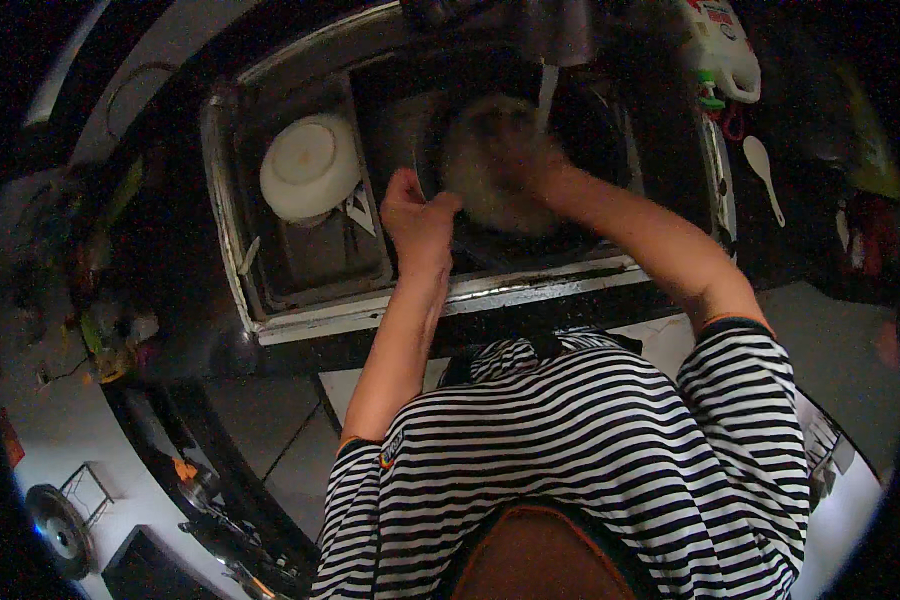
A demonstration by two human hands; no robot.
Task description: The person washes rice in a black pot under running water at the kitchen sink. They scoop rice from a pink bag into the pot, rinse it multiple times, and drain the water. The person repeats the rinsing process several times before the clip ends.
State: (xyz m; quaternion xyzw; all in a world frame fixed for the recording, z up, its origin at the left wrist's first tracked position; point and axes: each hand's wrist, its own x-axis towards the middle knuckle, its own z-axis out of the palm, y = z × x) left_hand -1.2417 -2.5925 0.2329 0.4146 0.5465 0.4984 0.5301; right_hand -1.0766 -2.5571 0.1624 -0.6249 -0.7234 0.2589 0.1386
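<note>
Water (547, 95) runs from a tap (558, 35) into the right basin of a sink (530, 293). Under the stream sits a round vessel (518, 218) with a pale, blurred inside; its exact kind is too dark to tell. My left hand (416, 225) is closed at its left edge, fingers and thumb pinching the rim. Inside the vessel, right beside the stream, my right hand (520, 150) is smeared by motion, so its fingers cannot be made out.
An upturned white bowl (310, 165) lies in the left basin, with a small white piece (361, 214) beside it. Right of the sink are a white spoon (764, 180) and a white jug-shaped bottle (725, 55). A burner (62, 530) shows at lower left.
</note>
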